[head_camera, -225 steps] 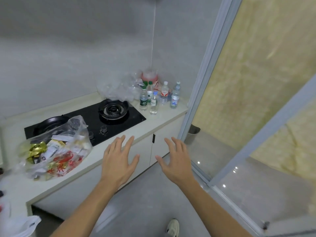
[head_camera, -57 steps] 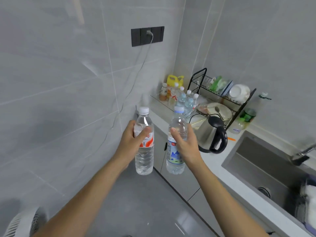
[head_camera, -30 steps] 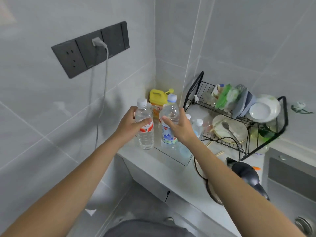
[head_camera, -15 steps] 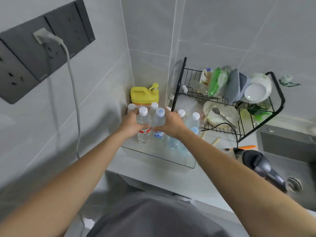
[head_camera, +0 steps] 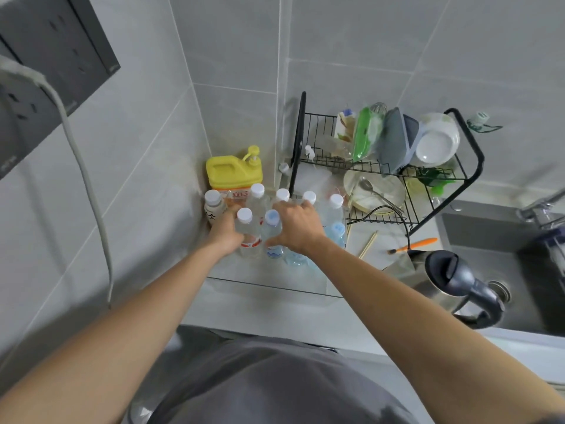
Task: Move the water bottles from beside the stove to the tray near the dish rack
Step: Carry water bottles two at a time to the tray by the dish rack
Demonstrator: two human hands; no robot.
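Two water bottles are held upright side by side over a clear tray (head_camera: 275, 287) that lies in the back left corner of the counter (head_camera: 260, 313). The red-labelled bottle (head_camera: 248, 231) is gripped by the left hand (head_camera: 226, 232), whose fingers are clamped round its body. The blue-labelled bottle (head_camera: 273, 232) is gripped by the right hand (head_camera: 298, 228), with fingers closed on it and the thumb seen low on its side. Whether the two bases are touching the tray floor cannot be told.

Further bottles (head_camera: 334, 215) with white caps are seen standing in the tray behind and to the right of the hands. A yellow jug (head_camera: 234, 175) is set against the wall corner behind them. The black dish rack (head_camera: 385, 172) is placed just right of the tray, along the back edge of the counter, and a kettle (head_camera: 452, 280) stands near the sink (head_camera: 489, 228).
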